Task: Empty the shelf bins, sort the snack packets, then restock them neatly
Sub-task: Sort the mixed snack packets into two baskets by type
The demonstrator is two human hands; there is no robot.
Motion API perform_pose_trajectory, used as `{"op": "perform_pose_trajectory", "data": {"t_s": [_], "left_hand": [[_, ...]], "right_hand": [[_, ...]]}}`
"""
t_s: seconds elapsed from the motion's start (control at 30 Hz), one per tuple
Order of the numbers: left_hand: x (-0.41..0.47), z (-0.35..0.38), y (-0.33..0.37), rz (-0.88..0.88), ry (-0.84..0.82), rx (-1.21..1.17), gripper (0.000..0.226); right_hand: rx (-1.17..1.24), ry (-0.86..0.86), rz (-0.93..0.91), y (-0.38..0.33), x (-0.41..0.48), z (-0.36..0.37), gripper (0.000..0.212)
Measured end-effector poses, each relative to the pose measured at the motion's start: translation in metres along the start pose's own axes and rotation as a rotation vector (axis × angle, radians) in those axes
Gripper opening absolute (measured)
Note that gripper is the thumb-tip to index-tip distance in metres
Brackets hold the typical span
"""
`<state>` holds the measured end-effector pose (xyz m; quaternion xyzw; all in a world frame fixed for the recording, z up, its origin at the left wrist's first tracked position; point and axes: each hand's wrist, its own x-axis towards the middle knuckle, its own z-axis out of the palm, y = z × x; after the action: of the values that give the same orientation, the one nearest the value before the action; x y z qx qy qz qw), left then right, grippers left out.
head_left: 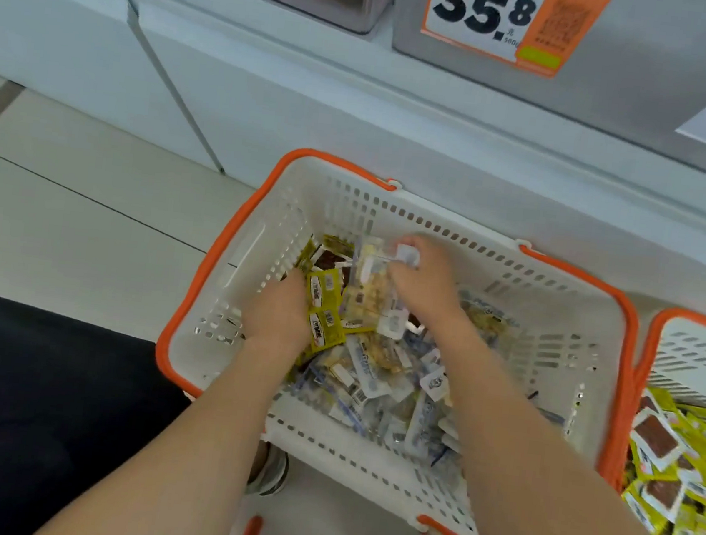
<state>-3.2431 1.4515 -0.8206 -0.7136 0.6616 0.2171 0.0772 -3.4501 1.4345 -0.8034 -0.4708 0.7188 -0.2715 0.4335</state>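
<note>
Head view, looking down: both your hands are inside a white, orange-rimmed basket that stands on the tiled floor against the shelf base. Your left hand is curled round a bunch of yellow-green snack packets near the basket's left wall. Your right hand pinches a few pale, see-through packets just beside that bunch. Under both wrists lies a loose pile of blue-and-white packets covering the basket bottom. To the right, touching this basket, a second basket holds yellow packets with brown windows. Above, a shelf bin carries a price tag reading 35.8.
</note>
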Motion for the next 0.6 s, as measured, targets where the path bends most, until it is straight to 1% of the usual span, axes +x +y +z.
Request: {"op": "perform_pose_trajectory", "data": {"t_s": [0.03, 0.1, 0.17, 0.2, 0.23, 0.27, 0.33, 0.4, 0.47, 0.53, 0.6], "left_hand": [[0.001, -0.004, 0.004, 0.022, 0.013, -0.006, 0.025], [0.002, -0.008, 0.012, 0.063, 0.013, -0.089, 0.038], [0.001, -0.009, 0.017, 0.089, -0.042, -0.321, 0.049], [0.001, -0.008, 0.018, 0.105, -0.061, -0.447, 0.049], [0.001, -0.006, 0.020, 0.123, -0.067, -0.540, 0.047], [0.004, -0.004, 0.020, 0.139, -0.058, -0.587, 0.045], [0.007, 0.002, 0.021, 0.164, -0.047, -0.592, 0.040], [0.011, 0.012, 0.017, 0.156, -0.105, -0.467, 0.046], [0.012, 0.024, 0.011, 0.108, -0.198, -0.254, 0.064], [0.010, 0.031, 0.007, 0.054, -0.246, -0.098, 0.083], [0.006, 0.035, 0.008, 0.009, -0.282, -0.034, 0.109]], "right_hand": [[-0.159, -0.059, 0.012, -0.001, 0.003, -0.019, 0.007], [-0.498, -0.242, 0.099, 0.002, 0.002, -0.051, 0.020], [-0.777, -0.459, 0.261, 0.005, -0.008, -0.070, 0.026], [-0.890, -0.514, 0.359, 0.008, -0.017, -0.073, 0.025], [-0.998, -0.513, 0.434, 0.015, -0.025, -0.072, 0.028], [-1.098, -0.457, 0.464, 0.022, -0.032, -0.068, 0.033], [-1.231, -0.299, 0.454, 0.028, -0.038, -0.050, 0.035], [-1.225, -0.200, 0.366, 0.025, -0.036, -0.029, 0.027], [-1.140, -0.163, 0.178, 0.023, -0.030, -0.011, 0.016], [-1.026, -0.137, 0.034, 0.026, -0.022, 0.001, 0.015], [-0.946, -0.168, -0.022, 0.039, -0.015, 0.010, 0.020]]}}
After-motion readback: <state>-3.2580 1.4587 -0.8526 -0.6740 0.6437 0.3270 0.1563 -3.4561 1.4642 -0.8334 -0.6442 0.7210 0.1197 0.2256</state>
